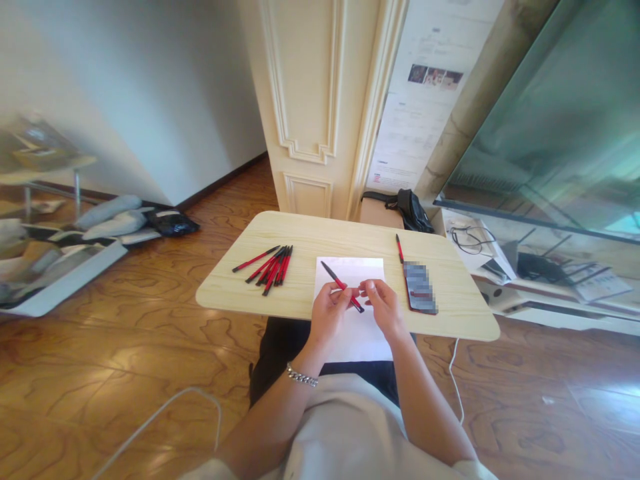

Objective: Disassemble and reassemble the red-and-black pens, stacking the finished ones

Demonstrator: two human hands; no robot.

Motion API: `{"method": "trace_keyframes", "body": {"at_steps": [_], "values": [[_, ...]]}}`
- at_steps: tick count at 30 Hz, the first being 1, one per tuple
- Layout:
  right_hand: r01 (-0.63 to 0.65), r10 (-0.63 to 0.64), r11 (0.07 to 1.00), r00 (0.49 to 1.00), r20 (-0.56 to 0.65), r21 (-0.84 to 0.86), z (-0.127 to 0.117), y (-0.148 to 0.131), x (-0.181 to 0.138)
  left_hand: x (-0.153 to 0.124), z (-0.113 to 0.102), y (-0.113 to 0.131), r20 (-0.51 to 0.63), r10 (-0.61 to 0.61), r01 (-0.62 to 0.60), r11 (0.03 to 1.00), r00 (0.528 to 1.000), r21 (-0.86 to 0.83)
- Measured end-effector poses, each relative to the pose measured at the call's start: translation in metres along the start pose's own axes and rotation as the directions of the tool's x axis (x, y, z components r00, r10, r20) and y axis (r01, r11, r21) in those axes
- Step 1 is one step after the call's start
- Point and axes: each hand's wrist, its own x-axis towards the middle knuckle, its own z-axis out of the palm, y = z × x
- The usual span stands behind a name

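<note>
Slender pen (337, 279) pinched over smooth white paper (356, 340)

The left hand (329, 311) closes thumb and fingers around the red-and-black, stick-straight pen, tilted above the flat rectangular sheet. The right hand (384, 308) curls loosely just beside it; whether it grips anything, I cannot tell. Matching pens (273, 269) lie heaped on the round-cornered, pale wood-grained table (235, 301).

2 hands (327, 313), 2 separate pens (399, 249), 1 uncountable pen pile (277, 267), 1 phone (421, 288), 1 paper (357, 337)
</note>
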Motion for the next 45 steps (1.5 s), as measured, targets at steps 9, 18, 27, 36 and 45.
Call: {"method": "trace_keyframes", "body": {"at_steps": [9, 18, 27, 36, 45], "values": [[-0.075, 0.1, 0.892, 0.994, -0.034, 0.446, 0.021, 0.007, -0.012, 0.002, 0.01, -0.001, -0.015, -0.032, 0.03, 0.989, 0.999, -0.144], [0.055, 0.124, 0.689, 0.973, -0.192, 0.722, -0.01, -0.007, 0.036, -0.001, -0.003, -0.012, 0.0, 0.031, -0.031, 0.988, 1.0, 0.149], [-0.099, 0.207, 0.58, 0.978, -0.029, 0.808, -0.041, -0.003, 0.058, 0.009, -0.022, -0.017, -0.117, 0.091, -0.068, 0.98, 0.989, 0.186], [-0.142, 0.164, 0.429, 0.983, 0.078, 0.892, -0.043, -0.005, 0.061, 0.015, -0.029, -0.017, -0.008, 0.161, -0.148, 0.925, 0.987, 0.349], [-0.138, 0.159, 0.438, 0.984, 0.075, 0.888, -0.044, -0.005, 0.065, 0.051, -0.033, -0.005, 0.307, 0.231, -0.376, 0.383, 0.923, 0.844]]}}
